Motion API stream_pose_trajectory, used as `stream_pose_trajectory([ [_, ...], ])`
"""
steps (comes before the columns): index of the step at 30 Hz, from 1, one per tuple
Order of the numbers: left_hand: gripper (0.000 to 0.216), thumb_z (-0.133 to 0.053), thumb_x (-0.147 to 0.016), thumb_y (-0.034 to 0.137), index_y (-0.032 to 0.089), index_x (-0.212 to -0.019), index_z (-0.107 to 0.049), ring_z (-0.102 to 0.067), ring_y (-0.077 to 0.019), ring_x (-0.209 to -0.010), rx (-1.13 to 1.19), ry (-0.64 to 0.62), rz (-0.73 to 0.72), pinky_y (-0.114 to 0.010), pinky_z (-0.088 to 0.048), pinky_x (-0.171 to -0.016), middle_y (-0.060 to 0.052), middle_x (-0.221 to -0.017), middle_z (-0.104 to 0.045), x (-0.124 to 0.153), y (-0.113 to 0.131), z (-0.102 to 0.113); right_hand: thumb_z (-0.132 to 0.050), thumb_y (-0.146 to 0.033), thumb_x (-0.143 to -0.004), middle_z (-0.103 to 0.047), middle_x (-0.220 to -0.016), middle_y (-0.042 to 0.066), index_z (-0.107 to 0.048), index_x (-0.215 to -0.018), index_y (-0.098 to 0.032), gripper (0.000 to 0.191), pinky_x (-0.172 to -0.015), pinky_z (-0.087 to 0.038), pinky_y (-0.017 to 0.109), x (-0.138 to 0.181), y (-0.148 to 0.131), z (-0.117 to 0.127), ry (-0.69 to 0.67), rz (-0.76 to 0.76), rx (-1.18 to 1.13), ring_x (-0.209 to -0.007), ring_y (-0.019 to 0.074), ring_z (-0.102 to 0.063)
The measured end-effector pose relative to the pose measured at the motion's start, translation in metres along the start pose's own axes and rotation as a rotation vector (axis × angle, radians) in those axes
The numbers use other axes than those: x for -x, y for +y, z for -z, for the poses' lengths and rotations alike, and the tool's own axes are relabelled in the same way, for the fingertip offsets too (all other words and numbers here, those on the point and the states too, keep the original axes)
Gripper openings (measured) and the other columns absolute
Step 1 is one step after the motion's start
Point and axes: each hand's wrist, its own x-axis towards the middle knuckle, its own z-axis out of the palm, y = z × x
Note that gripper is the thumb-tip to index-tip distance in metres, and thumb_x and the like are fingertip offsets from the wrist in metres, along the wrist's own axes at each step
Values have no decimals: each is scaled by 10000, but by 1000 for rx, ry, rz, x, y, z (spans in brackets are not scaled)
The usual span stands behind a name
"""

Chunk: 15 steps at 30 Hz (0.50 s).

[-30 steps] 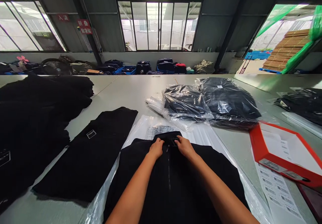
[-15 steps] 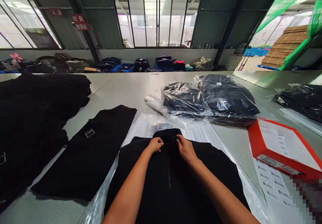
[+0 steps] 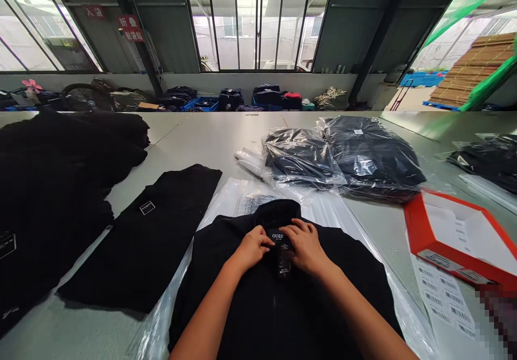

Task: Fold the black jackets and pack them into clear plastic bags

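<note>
A black garment [image 3: 258, 306] with a stand-up collar and a front zip lies flat in front of me on clear plastic bags. My left hand [image 3: 253, 248] pinches the left edge of its neck opening. On the other edge, my right hand [image 3: 305, 246] grips the fabric with curled fingers. Between the hands shows a dark neck label [image 3: 277, 236] with white "GUESS" lettering, partly covered by my right fingers. Smaller dark labels [image 3: 284, 265] hang below it. To the left lies a folded black garment [image 3: 161, 241] with a white-outlined patch.
A large pile of black garments [image 3: 48, 198] fills the left side. Bagged garments [image 3: 371, 158] are stacked at the back right, near loose plastic bags [image 3: 343, 212]. An open red-and-white box [image 3: 444, 252] stands at the right beside a barcode sticker sheet [image 3: 442, 300].
The collar opening has been spread, bringing the neck label and lower labels into view. My right hand has turned and lies flatter over the opening. The view has shifted slightly.
</note>
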Motion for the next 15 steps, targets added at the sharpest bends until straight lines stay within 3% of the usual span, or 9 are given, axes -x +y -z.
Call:
stream_pose_trajectory([
  [4, 308, -512, -777, 79, 249, -929, -720, -508, -96, -785, -58, -32, -102, -203, -424, -725, 3, -879, -511, 30, -1, -5, -668, -267, -696, -624, -1012, 40, -618, -953, -251, 262, -957, -250, 449, 22, 3, -9, 7, 5, 5, -1087, 253, -452],
  [11, 422, -451, -764, 27, 277, -989, -705, -511, -93, -793, -113, -59, -134, -183, -421, -711, -3, -897, -503, 57, 11, -7, -716, -311, -671, -619, -959, 24, -623, -918, -264, 269, -977, -240, 425, 52, -4, -22, 183, 51, -25, -1045, 236, -455],
  [15, 444, -433, -770, 30, 301, -994, -705, -514, -100, -794, -142, -93, -138, -198, -428, -717, -3, -911, -504, 61, 19, -4, -696, -303, -687, -622, -960, 34, -633, -904, -258, 230, -988, -232, 442, 59, -5, -20, 178, 64, -54, -1041, 249, -453],
])
